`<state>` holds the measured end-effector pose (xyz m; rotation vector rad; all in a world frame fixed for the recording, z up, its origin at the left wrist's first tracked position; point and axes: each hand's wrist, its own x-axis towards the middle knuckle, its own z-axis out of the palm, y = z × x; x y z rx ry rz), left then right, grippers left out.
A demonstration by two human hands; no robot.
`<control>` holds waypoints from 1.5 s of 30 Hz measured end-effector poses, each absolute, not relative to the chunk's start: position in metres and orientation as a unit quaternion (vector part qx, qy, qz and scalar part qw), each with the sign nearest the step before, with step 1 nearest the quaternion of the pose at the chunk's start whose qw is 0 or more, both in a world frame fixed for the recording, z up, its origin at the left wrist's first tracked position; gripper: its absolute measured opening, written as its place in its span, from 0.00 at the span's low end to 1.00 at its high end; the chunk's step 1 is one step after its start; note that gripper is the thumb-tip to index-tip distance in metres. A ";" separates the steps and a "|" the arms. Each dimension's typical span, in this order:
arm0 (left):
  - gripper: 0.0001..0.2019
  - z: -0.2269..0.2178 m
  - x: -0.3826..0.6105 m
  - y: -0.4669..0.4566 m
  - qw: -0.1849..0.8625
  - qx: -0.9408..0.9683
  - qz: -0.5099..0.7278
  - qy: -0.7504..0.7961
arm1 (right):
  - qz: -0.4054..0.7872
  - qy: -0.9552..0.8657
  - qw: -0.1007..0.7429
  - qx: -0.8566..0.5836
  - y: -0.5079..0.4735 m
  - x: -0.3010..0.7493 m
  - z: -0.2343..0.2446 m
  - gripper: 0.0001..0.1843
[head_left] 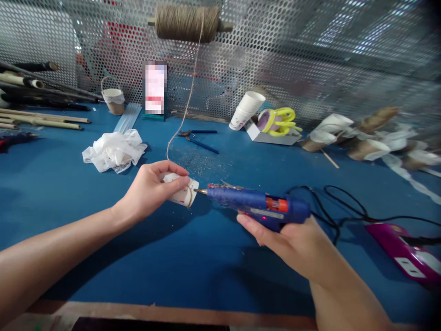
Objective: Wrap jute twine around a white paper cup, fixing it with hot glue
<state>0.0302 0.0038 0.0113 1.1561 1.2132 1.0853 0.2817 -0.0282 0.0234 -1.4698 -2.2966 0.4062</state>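
My left hand (151,188) is closed around a white paper cup (179,196) lying on its side, thumb on top. Twine (190,193) is wrapped round the cup near one end. A strand of it runs up to a large twine spool (188,23) on a rod. My right hand (285,239) grips a blue hot glue gun (248,200) with an orange part in its body and a small red light. Its metal nozzle points left and is at the cup's end by the twine; whether it touches, I cannot tell.
Behind my hands lie blue-handled pliers (200,138) and a crumpled white plastic bag (115,151). Stacked paper cups (246,110) stand at the back beside yellow-handled scissors (280,122). A black cable (330,207) and a purple power strip (403,253) lie at the right. Sticks (41,117) lie left.
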 end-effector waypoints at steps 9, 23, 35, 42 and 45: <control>0.10 0.009 0.031 0.000 0.492 0.524 0.486 0.496 | 0.184 -0.812 0.243 -0.498 -0.030 0.273 0.030 0.18; 0.06 0.009 0.033 -0.006 0.406 0.578 0.524 0.476 | 0.246 -0.792 0.275 -0.486 -0.029 0.277 0.031 0.15; 0.03 0.009 0.033 -0.011 0.339 0.630 0.537 0.447 | 0.215 -0.780 0.274 -0.519 -0.036 0.277 0.034 0.17; 0.03 0.011 0.033 -0.012 0.299 0.658 0.530 0.444 | 0.156 -0.810 0.258 -0.504 -0.035 0.284 0.032 0.15; 0.03 0.011 0.033 -0.013 0.294 0.664 0.519 0.451 | 0.134 -0.802 0.255 -0.523 -0.037 0.288 0.029 0.13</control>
